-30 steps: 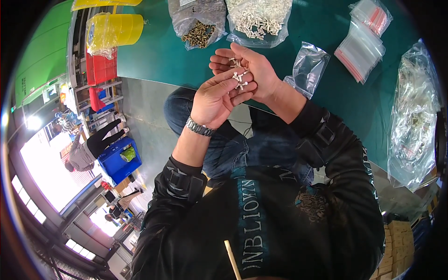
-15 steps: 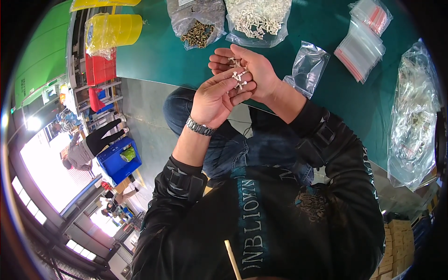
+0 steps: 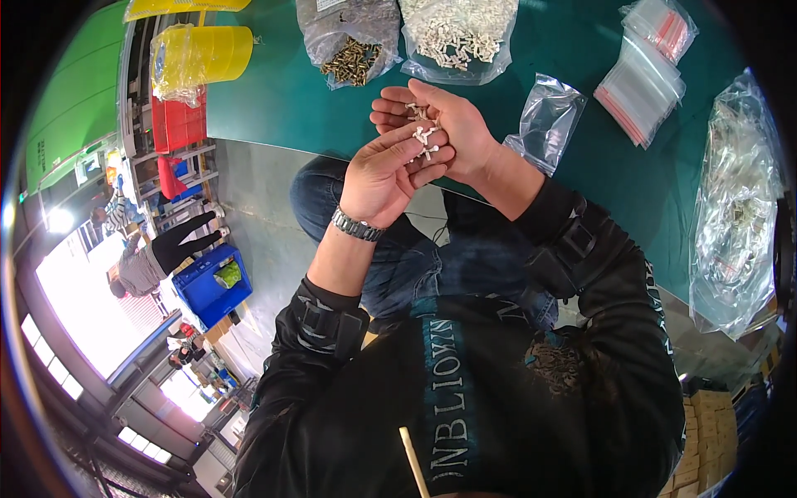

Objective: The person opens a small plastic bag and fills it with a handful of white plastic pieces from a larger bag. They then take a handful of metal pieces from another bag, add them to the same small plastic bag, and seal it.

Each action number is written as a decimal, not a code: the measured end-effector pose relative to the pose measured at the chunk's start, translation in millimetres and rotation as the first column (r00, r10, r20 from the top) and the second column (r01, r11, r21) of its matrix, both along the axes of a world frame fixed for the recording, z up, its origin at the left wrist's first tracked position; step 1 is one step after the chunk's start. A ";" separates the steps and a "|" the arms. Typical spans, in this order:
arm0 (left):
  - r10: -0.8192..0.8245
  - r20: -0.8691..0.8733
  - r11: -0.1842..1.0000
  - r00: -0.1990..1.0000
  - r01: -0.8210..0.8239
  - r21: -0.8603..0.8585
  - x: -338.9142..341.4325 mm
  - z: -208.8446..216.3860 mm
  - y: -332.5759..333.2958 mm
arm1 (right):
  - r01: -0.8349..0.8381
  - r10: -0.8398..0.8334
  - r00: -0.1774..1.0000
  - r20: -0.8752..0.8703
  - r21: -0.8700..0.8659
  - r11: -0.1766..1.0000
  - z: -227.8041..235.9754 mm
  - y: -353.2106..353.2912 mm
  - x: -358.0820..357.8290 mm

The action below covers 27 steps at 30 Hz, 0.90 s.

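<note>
My left hand (image 3: 380, 178), with a metal watch at its wrist, is closed with the thumb over curled fingers. Several small white plastic pieces (image 3: 427, 143), peg-like in shape, lie on its fingers. Cupped behind it, touching its fingertips, my right hand (image 3: 465, 133) holds more of these pieces in its palm. Part of that palm is hidden by the left hand. Beyond the hands lies an open clear bag (image 3: 458, 73) of similar white pieces. To its left is a bag (image 3: 330, 20) with small brass-coloured metal parts (image 3: 353, 63) at its mouth.
On the green table (image 3: 548, 33) lie a clear bag (image 3: 548, 124) right of my hands, a stack of zip bags (image 3: 643, 95) and a large plastic bundle (image 3: 735, 216). Yellow (image 3: 207, 54) and red bins (image 3: 178, 120) stand left. People work near a blue crate (image 3: 213, 286).
My hands and the white pieces have hardly moved. In the background at left, people have shifted slightly.
</note>
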<state>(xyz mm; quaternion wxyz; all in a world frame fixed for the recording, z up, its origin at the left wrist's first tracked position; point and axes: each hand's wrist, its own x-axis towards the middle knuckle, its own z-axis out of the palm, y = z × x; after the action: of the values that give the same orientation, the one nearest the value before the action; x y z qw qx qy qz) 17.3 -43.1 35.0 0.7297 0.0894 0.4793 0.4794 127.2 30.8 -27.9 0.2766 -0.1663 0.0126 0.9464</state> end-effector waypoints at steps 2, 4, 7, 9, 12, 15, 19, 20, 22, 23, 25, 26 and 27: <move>0.000 0.001 1.000 1.000 0.000 0.001 0.0 0.1 0.1 | 0.001 -0.001 1.000 -0.002 0.001 1.000 0.4 0.0 0.2; 0.000 -0.009 1.000 1.000 0.000 -0.009 -0.2 0.1 0.5 | 0.003 -0.003 1.000 -0.006 0.001 1.000 -0.6 0.1 -0.1; 0.002 -0.018 1.000 1.000 -0.003 -0.016 -0.7 -0.3 0.5 | 0.006 -0.006 1.000 -0.015 0.001 1.000 -2.0 -0.1 -0.9; 0.007 -0.025 1.000 1.000 -0.008 -0.021 -1.3 -1.0 0.3 | 0.009 -0.009 1.000 -0.021 -0.003 1.000 -2.4 -0.2 -1.3; 0.007 -0.037 1.000 0.999 -0.007 -0.021 -2.6 -2.2 1.2 | 0.013 -0.013 1.000 -0.020 -0.008 1.000 -2.5 0.0 -1.7; 0.013 -0.054 0.999 0.998 -0.015 -0.031 -2.4 -2.1 1.8 | 0.015 -0.015 1.000 -0.013 -0.012 1.000 -2.2 -0.2 -2.1; 0.028 -0.079 0.998 0.996 -0.032 -0.052 -2.8 -2.7 2.5 | 0.014 -0.015 1.000 -0.009 -0.037 0.999 -0.2 -0.2 -1.7; 0.028 -0.083 0.998 0.996 -0.032 -0.055 -3.6 -3.7 2.2 | 0.015 -0.016 1.000 -0.010 -0.034 0.999 -0.4 -0.3 -1.7; 0.027 -0.085 0.998 0.996 -0.032 -0.058 -4.3 -4.3 2.5 | 0.018 -0.018 1.000 -0.010 -0.027 0.999 -0.8 -0.1 -1.6; 0.026 -0.086 0.998 0.996 -0.031 -0.056 -4.5 -4.4 2.6 | 0.018 -0.018 1.000 -0.009 -0.027 0.999 -0.8 -0.1 -1.7; 0.024 -0.088 0.998 0.996 -0.029 -0.052 -5.0 -4.5 2.7 | 0.017 -0.017 1.000 -0.006 -0.034 0.999 -0.7 -0.1 -1.9; 0.023 -0.088 0.998 0.996 -0.028 -0.053 -4.9 -4.7 3.0 | 0.017 -0.017 1.000 -0.007 -0.038 0.999 -1.0 0.0 -1.8; 0.025 -0.090 0.998 0.996 -0.030 -0.054 -4.7 -4.9 3.3 | 0.017 -0.018 1.000 -0.007 -0.039 0.999 -1.4 0.1 -1.7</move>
<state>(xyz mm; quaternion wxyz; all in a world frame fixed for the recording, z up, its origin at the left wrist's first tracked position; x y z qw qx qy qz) 12.6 -39.8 30.1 0.7032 0.0840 0.5256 0.4714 125.5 30.9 -29.3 0.2816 -0.1681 0.0333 0.9441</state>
